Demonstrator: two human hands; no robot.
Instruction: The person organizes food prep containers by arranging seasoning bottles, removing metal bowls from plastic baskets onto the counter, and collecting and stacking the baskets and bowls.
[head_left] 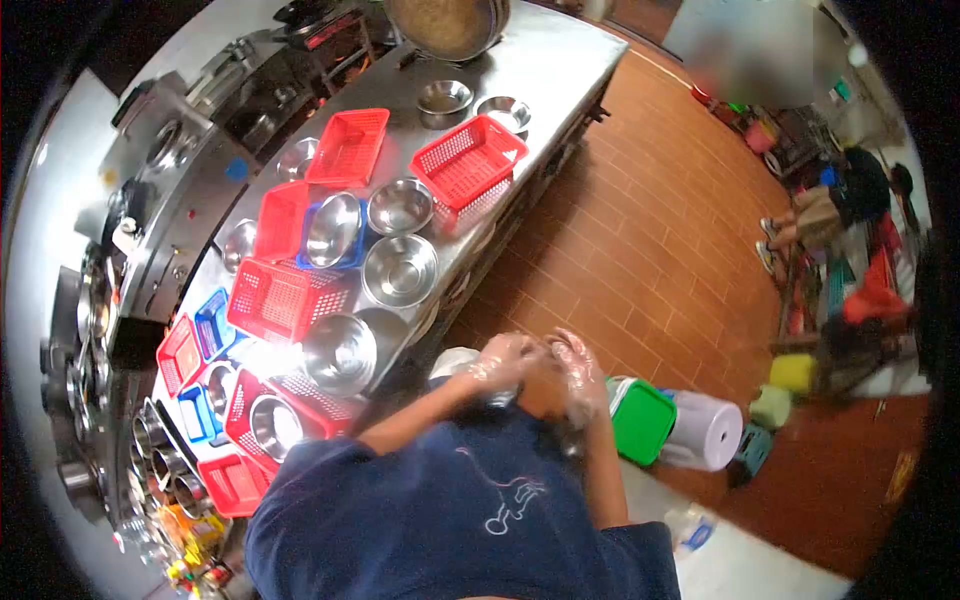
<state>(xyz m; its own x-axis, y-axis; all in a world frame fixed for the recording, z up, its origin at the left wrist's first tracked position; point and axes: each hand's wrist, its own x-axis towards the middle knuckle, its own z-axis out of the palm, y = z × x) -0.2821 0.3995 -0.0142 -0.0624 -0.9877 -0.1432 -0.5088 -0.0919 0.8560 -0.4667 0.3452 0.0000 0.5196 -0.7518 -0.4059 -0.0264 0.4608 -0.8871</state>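
Note:
My left hand [503, 361] and my right hand [577, 368] are raised close together in front of my chest, above the floor beside the table. Both have clear, shiny plastic gloves on. The fingers of my left hand curl in toward the right hand, and whatever they pinch is too blurred to make out. My right hand is bent over toward the left, its fingers smeared and partly hidden. Nearest to my left hand on the table is a steel bowl [339, 354]. A green-lidded container [643, 421] stands just right of my right wrist.
Red baskets [470, 160], blue baskets [214, 322] and several steel bowls [401, 271] cover the long steel table [560, 50]. A large round pan [447, 25] sits at its far end. Right of it lies brown tiled floor [640, 230], with a lilac bucket [706, 430] and a person [850, 195].

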